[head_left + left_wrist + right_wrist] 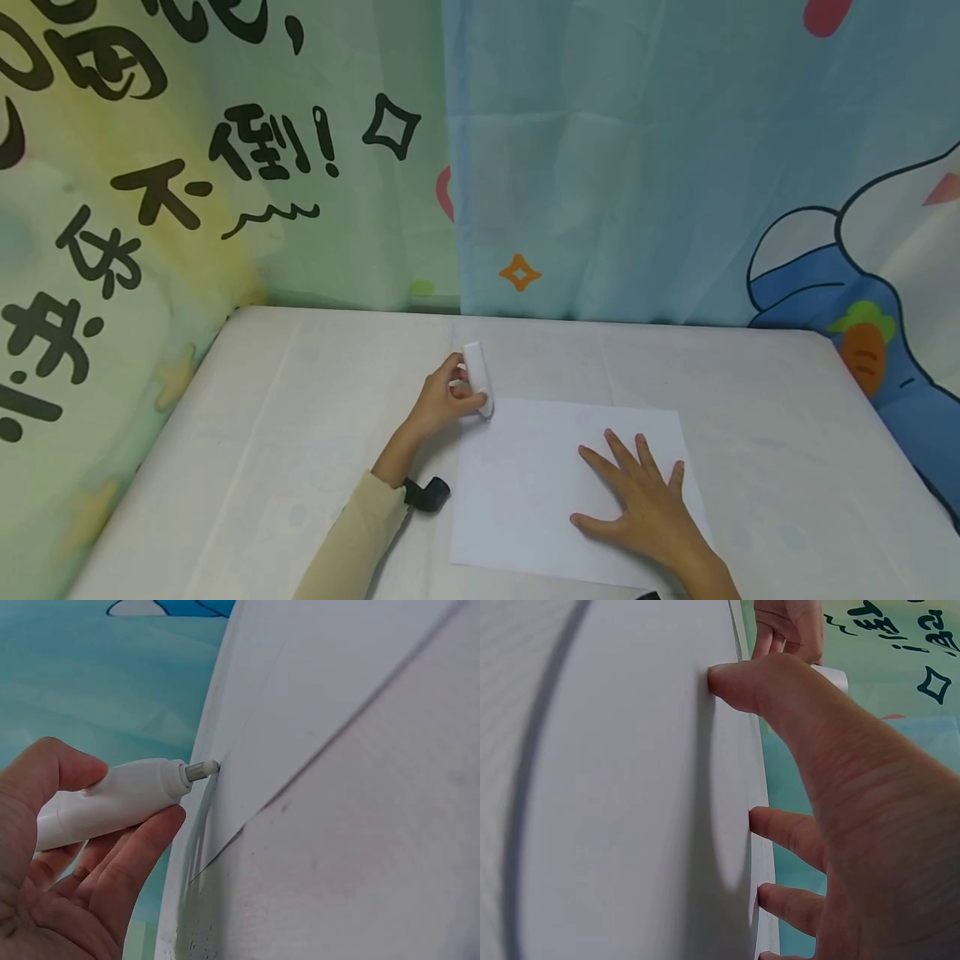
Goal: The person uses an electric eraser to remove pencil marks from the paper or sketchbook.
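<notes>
The left hand (441, 402) has thumb and fingers clamped on a white pen-like tool (477, 377), right at the paper sheet (525, 492)'s far left corner, the slim tip (201, 771) pointing down, contact too close to call! Over on the sheet's right half, the right hand (651, 510) rests its fingertips, fingers spread wide apart, the bench (300, 417) stretching out beneath the sheet.

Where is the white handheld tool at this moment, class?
In the head view, the white handheld tool is in the left hand, at the far-left corner of the white paper.
</notes>
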`<state>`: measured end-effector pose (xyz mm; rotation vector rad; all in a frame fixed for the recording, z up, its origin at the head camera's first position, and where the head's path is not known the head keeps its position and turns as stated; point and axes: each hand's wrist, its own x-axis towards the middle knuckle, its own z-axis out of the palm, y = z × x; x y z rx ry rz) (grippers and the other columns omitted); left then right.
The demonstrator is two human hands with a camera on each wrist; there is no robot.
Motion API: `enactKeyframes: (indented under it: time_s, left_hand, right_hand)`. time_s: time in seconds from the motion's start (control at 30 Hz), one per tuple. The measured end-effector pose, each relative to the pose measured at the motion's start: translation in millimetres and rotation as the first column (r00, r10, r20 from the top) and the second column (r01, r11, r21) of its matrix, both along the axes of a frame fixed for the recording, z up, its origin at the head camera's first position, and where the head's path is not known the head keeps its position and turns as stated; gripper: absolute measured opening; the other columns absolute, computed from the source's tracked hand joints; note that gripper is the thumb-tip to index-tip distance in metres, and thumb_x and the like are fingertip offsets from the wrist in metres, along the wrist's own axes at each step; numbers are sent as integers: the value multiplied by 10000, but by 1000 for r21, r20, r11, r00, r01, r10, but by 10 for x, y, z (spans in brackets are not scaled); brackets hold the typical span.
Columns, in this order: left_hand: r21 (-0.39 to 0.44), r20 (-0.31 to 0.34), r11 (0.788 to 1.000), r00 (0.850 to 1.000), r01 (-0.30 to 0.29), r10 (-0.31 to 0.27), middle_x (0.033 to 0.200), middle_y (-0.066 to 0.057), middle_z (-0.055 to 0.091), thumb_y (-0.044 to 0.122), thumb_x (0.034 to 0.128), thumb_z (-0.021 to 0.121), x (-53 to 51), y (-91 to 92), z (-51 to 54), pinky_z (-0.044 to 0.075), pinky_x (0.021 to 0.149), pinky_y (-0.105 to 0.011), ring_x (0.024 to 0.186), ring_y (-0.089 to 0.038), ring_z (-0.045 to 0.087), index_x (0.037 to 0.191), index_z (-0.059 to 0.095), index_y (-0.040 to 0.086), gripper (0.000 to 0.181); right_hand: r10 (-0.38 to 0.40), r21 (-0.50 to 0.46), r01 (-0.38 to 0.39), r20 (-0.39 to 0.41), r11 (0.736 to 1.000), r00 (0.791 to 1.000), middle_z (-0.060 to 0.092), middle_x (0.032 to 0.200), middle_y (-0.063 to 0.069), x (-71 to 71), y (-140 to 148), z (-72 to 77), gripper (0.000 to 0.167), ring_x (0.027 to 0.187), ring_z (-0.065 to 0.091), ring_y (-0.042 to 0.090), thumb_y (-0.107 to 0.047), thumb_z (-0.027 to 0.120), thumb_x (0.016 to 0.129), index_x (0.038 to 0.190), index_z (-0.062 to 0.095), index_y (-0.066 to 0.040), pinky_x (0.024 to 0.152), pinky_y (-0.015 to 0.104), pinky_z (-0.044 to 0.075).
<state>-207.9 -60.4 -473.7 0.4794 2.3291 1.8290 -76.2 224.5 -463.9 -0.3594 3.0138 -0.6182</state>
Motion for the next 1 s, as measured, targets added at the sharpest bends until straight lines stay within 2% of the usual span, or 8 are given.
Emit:
enactKeyframes:
  time_s: [0.1,0.2,0.5,0.67,0.8,1.0]
  left_hand:
    - [6,-16,1000,1000,4,-3,986,-224,611,8,828,677,13,-9,-1,505,667,-211,728,-160,641,1210,461,-51,443]
    - [13,-25,1000,1000,13,-12,986,-221,608,10,831,673,16,-11,2,510,692,-216,736,-168,646,1211,459,-41,439]
    - [47,-29,999,1000,-10,11,982,-184,599,-22,831,658,22,2,-2,540,731,-265,864,-314,700,1203,448,-23,427]
    - [63,-34,998,999,12,-10,1038,-244,585,-45,857,633,23,1,-6,564,790,-329,958,-408,678,1234,422,-43,433]
    - [73,-39,997,999,21,-18,1075,-273,586,-53,861,622,16,0,-6,568,815,-365,983,-422,669,1243,415,-54,435]
    - [79,-31,997,999,18,-15,1070,-279,598,-64,850,626,11,-4,-15,568,813,-352,968,-419,673,1234,428,-54,432]
  right_hand:
    - [0,3,0,0,1000,1000,368,1515,204,2,-2,-1,818,1377,204,571,-605,755,704,1389,541,-213,929,858,69]
    - [-1,8,1,-3,1000,1000,370,1515,201,2,-3,-2,815,1377,206,568,-606,754,705,1388,543,-216,931,856,72]
    - [0,-1,0,-3,1000,1000,372,1514,202,2,-7,2,813,1376,207,570,-596,758,705,1389,541,-214,930,857,68]
    - [1,3,-1,-4,1000,1000,373,1514,199,2,-7,-1,814,1376,207,569,-600,756,706,1390,540,-215,931,857,70]
    - [1,10,-1,-8,1000,1000,373,1514,198,-1,-1,-9,815,1376,210,569,-604,754,706,1391,539,-218,930,857,76]
    - [2,10,-2,-7,1000,1000,373,1514,200,-3,-1,-16,820,1375,209,572,-611,752,705,1393,537,-221,926,859,76]
